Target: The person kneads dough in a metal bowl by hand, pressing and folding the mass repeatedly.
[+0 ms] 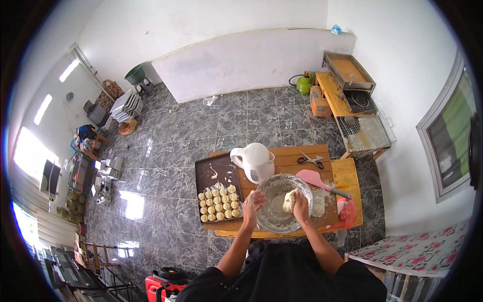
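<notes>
My right hand (301,207) grips a lump of pale dough (289,201) over the right side of a round metal bowl (275,227), whose inner wall is dusted with flour. At the bowl's left rim, my left hand (253,202) is held with fingers apart and whitened by flour or dough; I see nothing in it. Beside that hand lies a dark baking tray (214,168). Its near part carries rows of several ridged, round dough balls (219,207), and scraps of dough stick to its far part.
On the wooden table (287,153) stand a white lidded jug (256,161), scissors (311,160) and a pink spatula (314,178). A red plastic bag (348,212) lies at the right edge. Farther off are a green gas cylinder (304,84) and a wire rack (365,135).
</notes>
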Action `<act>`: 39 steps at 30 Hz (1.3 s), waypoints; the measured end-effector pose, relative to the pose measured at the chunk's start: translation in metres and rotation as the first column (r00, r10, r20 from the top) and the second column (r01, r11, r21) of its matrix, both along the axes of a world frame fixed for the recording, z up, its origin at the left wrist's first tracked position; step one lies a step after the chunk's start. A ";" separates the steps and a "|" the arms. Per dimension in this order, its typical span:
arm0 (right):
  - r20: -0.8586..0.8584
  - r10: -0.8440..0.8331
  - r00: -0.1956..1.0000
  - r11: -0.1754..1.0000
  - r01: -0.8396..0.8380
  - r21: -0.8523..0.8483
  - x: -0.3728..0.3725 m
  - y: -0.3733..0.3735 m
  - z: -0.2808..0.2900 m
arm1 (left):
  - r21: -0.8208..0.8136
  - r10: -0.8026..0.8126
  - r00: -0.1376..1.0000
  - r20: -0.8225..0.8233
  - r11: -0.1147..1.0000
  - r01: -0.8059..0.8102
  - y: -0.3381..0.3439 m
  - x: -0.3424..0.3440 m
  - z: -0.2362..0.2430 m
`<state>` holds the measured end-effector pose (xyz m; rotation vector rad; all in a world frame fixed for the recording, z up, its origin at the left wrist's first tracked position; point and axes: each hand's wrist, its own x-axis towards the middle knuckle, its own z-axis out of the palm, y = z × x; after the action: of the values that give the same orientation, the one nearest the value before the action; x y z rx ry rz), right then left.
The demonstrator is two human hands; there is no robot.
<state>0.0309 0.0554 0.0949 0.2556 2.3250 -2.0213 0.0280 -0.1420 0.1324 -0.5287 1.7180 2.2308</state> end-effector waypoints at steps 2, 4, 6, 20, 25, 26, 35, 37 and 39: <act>-0.155 -0.042 0.987 0.987 0.016 -0.161 0.001 -0.036 0.009 | 0.050 0.280 0.960 -0.007 0.959 -0.279 0.026 -0.006 -0.022; -0.285 -0.022 0.958 0.999 0.031 0.026 0.009 -0.070 0.032 | 0.171 0.177 0.969 -0.172 0.974 -0.147 0.051 0.001 -0.054; -0.139 -0.019 0.990 0.995 0.005 -0.100 0.005 -0.056 0.048 | 0.162 0.153 0.971 -0.181 0.979 -0.124 0.068 0.002 -0.026; 0.160 0.464 0.871 0.874 -0.480 0.077 -0.002 -0.014 0.014 | -0.744 -0.341 0.905 -0.253 0.666 0.043 0.025 0.013 0.045; -0.078 0.465 0.882 0.606 -0.381 -0.699 -0.006 -0.028 0.051 | -0.524 -0.038 0.743 -0.668 0.733 -0.434 0.031 0.031 0.092; -0.087 0.432 0.898 0.339 -0.250 -0.907 -0.009 -0.027 0.052 | -0.522 -0.038 0.742 -0.669 0.734 -0.434 0.033 0.035 0.094; 0.294 0.134 0.946 0.264 0.251 -0.931 -0.008 -0.045 0.044 | -0.922 -0.672 0.648 -0.359 0.363 -0.134 0.055 0.056 0.040; 0.395 0.136 0.909 0.345 0.330 -0.879 -0.005 -0.039 0.009 | -0.827 -0.582 0.645 -0.496 0.544 -0.144 0.054 0.053 0.045; 0.546 0.075 0.835 0.498 0.443 -0.745 -0.009 -0.019 -0.047 | -0.871 -0.725 0.689 -0.005 0.342 0.353 0.045 0.053 0.084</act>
<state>0.0221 0.0369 0.0478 0.8809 0.8005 -2.4950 0.0807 -0.0968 0.2163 0.4196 2.6121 0.9329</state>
